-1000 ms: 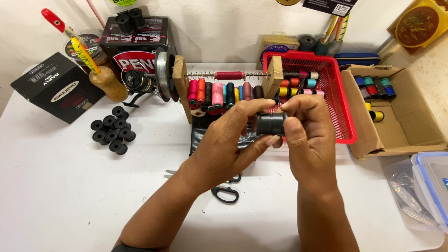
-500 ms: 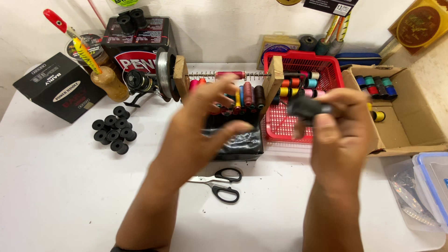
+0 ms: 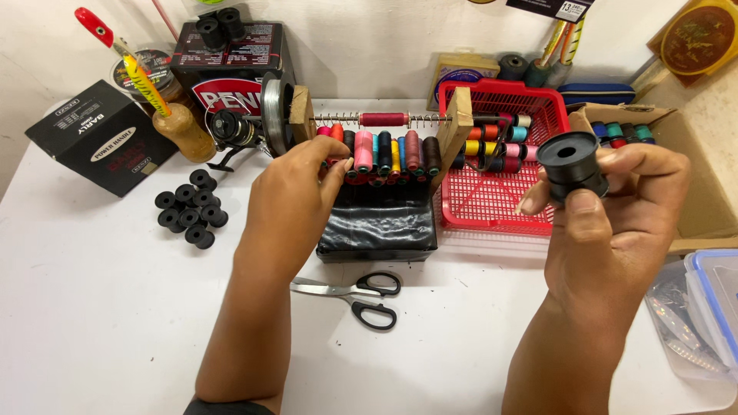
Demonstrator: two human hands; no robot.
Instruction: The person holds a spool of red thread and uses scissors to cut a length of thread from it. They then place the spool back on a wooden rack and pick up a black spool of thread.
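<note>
- Scissors [image 3: 360,296]: black-handled, flat on the white table [image 3: 115,323], nearest the viewer, below and between the two forearms, touching neither.
- Right hand [image 3: 615,230]: raised above the table, fingers curled and closed around an empty black spool [image 3: 570,164]; thumb pressed on the near side of the spool, fingertips behind it.
- Empty black spool: held upright at the top of the right hand, open bore facing up, in front of the red basket [image 3: 498,204] and clear of it.
- Left hand [image 3: 296,204]: extended forward, fingers partly open, fingertips [image 3: 336,157] resting against the row of coloured thread spools [image 3: 388,154]; nothing gripped, as far as can be seen.
- Black box [image 3: 377,230]: directly right of the left hand, below the coloured thread spools.
- Loose black spools [image 3: 191,209]: clustered on the table, well left of the left hand.
- Clear lidded container [image 3: 711,307]: right of the right wrist, at the table edge.
- Wooden winding frame [image 3: 380,119]: just beyond the left hand's fingertips, rod with springs and a dark red spool across the top.
- Fishing reel [image 3: 238,131]: beyond and left of the left hand, beside the frame.
- Cardboard box [image 3: 692,184]: behind the right hand, more thread spools inside.
</note>
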